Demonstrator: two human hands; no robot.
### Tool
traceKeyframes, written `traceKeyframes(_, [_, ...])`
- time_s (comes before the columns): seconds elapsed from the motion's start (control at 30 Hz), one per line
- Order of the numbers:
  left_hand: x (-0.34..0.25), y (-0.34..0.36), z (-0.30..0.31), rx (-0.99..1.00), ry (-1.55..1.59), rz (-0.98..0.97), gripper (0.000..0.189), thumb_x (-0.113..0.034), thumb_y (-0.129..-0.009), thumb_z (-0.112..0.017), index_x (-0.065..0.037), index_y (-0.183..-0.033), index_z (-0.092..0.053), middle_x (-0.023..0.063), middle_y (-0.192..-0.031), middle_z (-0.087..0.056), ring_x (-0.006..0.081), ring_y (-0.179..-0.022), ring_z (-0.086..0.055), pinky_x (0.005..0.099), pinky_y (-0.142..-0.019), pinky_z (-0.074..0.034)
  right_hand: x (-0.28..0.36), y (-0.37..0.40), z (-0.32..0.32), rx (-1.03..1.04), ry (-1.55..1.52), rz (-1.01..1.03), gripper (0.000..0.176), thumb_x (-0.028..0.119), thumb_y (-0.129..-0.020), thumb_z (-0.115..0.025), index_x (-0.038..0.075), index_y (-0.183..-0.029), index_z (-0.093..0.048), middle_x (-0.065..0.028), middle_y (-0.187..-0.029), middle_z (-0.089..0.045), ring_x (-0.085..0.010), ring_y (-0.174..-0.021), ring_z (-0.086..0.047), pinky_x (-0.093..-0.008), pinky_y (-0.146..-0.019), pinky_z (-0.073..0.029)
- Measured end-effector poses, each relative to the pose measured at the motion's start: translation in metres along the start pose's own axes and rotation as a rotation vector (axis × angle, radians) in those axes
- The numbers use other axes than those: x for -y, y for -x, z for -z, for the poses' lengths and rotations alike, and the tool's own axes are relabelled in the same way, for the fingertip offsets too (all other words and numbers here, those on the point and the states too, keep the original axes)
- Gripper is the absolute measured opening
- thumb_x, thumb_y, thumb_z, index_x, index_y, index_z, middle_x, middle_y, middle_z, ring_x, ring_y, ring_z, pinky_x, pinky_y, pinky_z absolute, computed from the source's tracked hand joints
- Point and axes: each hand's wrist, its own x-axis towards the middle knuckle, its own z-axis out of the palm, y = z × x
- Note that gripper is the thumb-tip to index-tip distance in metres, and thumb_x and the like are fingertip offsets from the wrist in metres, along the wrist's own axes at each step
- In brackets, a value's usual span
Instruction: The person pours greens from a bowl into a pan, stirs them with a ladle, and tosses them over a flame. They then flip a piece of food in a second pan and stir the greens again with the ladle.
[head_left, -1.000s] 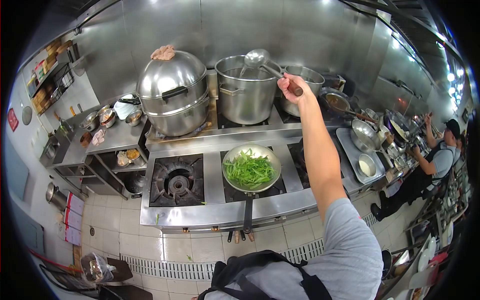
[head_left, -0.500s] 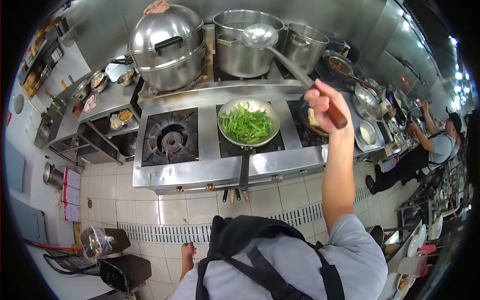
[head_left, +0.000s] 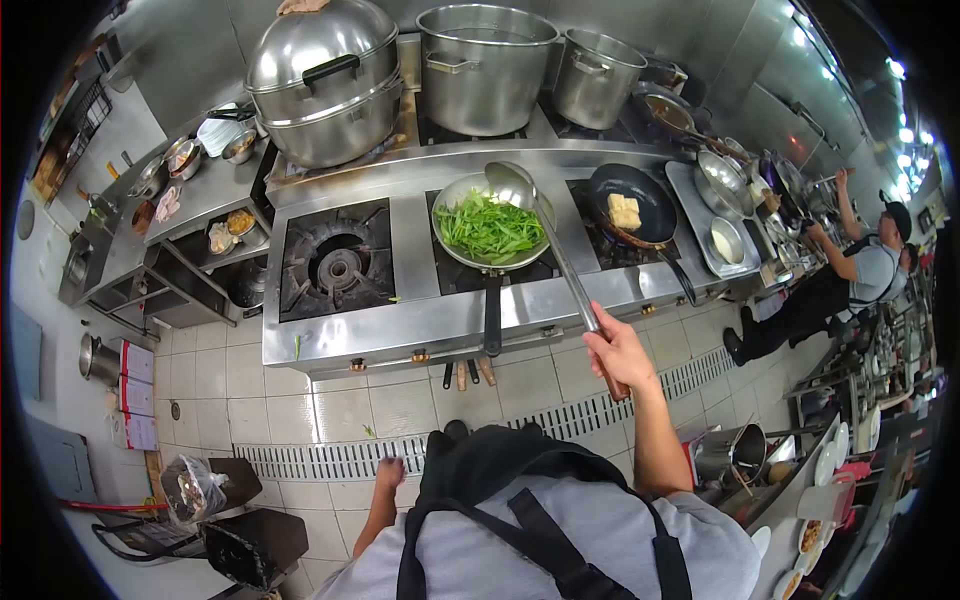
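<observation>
Basically, head view: right hand [head_left: 618,358] gripping one ladle [head_left: 512,187] by its brown handle end, bowl over the greens pan [head_left: 493,318]'s back-right rim, shaft crossing the stove [head_left: 430,335]'s front edge. Left hand [head_left: 391,472] low beside the body, can't tell if curled or open. Ladle probably stiff, bowl-heavy when full; brown end best hold. Greens [head_left: 488,228] likely light, limp, slippery; pan's long dark handle best hold, overhanging front edge. Front burners: three, two pans. Stove's back edge: two open pots, one domed steamer [head_left: 325,85].
</observation>
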Motion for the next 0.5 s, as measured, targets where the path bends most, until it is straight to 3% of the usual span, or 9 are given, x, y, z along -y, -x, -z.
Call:
traceKeyframes(0.03, [-0.04,0.005,-0.007,-0.004,-0.059,-0.139,0.035,-0.027,-0.085,-0.051,0.001,-0.065,-0.057,0.0113,-0.061,-0.06,0.0186,-0.056,-0.06,0.0314,-0.049,-0.046,-0.004,0.0,-0.004,-0.001,-0.004,-0.004,0.062,0.009,-0.087,-0.054,0.005,-0.142,-0.026,-0.0031,-0.061,-0.052,-0.0113,-0.043,-0.049,-0.0258,-0.039,-0.041])
traceKeyframes(0.07, [-0.05,-0.02,-0.024,-0.013,-0.015,-0.243,0.036,-0.03,-0.087,-0.051,0.002,-0.071,-0.057,0.0113,-0.067,-0.062,0.017,-0.06,-0.06,0.0311,-0.053,-0.046,-0.008,0.001,-0.011,0.018,0.137,0.013,0.062,0.01,-0.087,-0.054,0.007,-0.142,-0.026,-0.005,-0.062,-0.054,-0.0126,-0.044,-0.05,-0.0274,-0.041,-0.042])
traceKeyframes(0.1, [-0.101,-0.01,-0.034,0.11,0.135,-0.294,0.036,-0.033,-0.089,-0.051,0.001,-0.086,-0.059,0.0089,-0.072,-0.063,0.0163,-0.063,-0.059,0.0304,-0.055,-0.046,-0.011,0.002,-0.017,0.036,0.279,0.029,0.062,0.011,-0.087,-0.054,0.009,-0.142,-0.026,-0.007,-0.064,-0.056,-0.0139,-0.045,-0.052,-0.0291,-0.043,-0.044])
traceKeyframes(0.13, [-0.147,-0.005,-0.04,0.399,0.347,-0.286,0.034,-0.032,-0.092,-0.048,-0.001,-0.101,-0.057,0.0055,-0.079,-0.06,0.0136,-0.065,-0.056,0.0267,-0.057,-0.045,-0.014,0.004,-0.026,0.061,0.445,-0.001,0.061,0.016,-0.087,-0.055,0.015,-0.142,-0.028,-0.0132,-0.074,-0.063,-0.0249,-0.05,-0.057,-0.0357,-0.055,-0.05])
traceKeyframes(0.17, [-0.195,0.015,-0.051,0.407,0.391,-0.271,0.042,-0.043,-0.092,-0.047,-0.003,-0.106,-0.054,0.0056,-0.088,-0.059,0.0149,-0.076,-0.057,0.0292,-0.067,-0.047,-0.02,0.014,-0.021,0.063,0.446,-0.009,0.061,0.016,-0.087,-0.055,0.015,-0.142,-0.028,-0.0132,-0.074,-0.063,-0.0249,-0.05,-0.057,-0.0357,-0.055,-0.05])
traceKeyframes(0.23, [-0.261,0.034,-0.066,0.532,0.587,-0.262,0.054,-0.053,-0.091,-0.045,-0.003,-0.11,-0.052,0.0075,-0.096,-0.058,0.0185,-0.087,-0.057,0.035,-0.076,-0.048,-0.027,0.036,0.004,0.054,0.872,0.271,0.06,0.019,-0.088,-0.055,0.021,-0.142,-0.029,-0.0194,-0.085,-0.065,-0.0368,-0.068,-0.061,-0.0421,-0.073,-0.049])
traceKeyframes(0.27, [-0.289,0.046,-0.072,0.596,0.699,-0.255,0.056,-0.055,-0.09,-0.044,-0.003,-0.111,-0.051,0.0078,-0.097,-0.058,0.0197,-0.09,-0.057,0.0364,-0.078,-0.048,-0.011,0.046,0.021,0.113,0.82,0.122,0.06,0.021,-0.088,-0.055,0.02,-0.141,-0.029,-0.0234,-0.094,-0.064,-0.0425,-0.087,-0.059,-0.0455,-0.085,-0.044])
traceKeyframes(0.4, [-0.374,0.077,-0.1,0.597,0.806,-0.197,0.047,-0.046,-0.091,-0.049,-0.004,-0.111,-0.049,0.0082,-0.089,-0.059,0.0194,-0.08,-0.059,0.0331,-0.068,-0.05,-0.018,0.019,0.032,-0.052,0.968,0.184,0.059,0.017,-0.087,-0.055,0.017,-0.14,-0.03,-0.0247,-0.087,-0.062,-0.0435,-0.081,-0.059,-0.0451,-0.077,-0.047])
traceKeyframes(0.5, [-0.381,0.06,-0.122,0.637,0.796,-0.196,0.034,-0.032,-0.09,-0.056,-0.004,-0.107,-0.048,0.0074,-0.084,-0.058,0.0185,-0.072,-0.059,0.0298,-0.061,-0.05,-0.029,-0.002,0.004,-0.037,0.934,0.074,0.058,0.017,-0.087,-0.055,0.018,-0.14,-0.031,-0.0236,-0.088,-0.063,-0.0439,-0.078,-0.059,-0.0458,-0.077,-0.046])
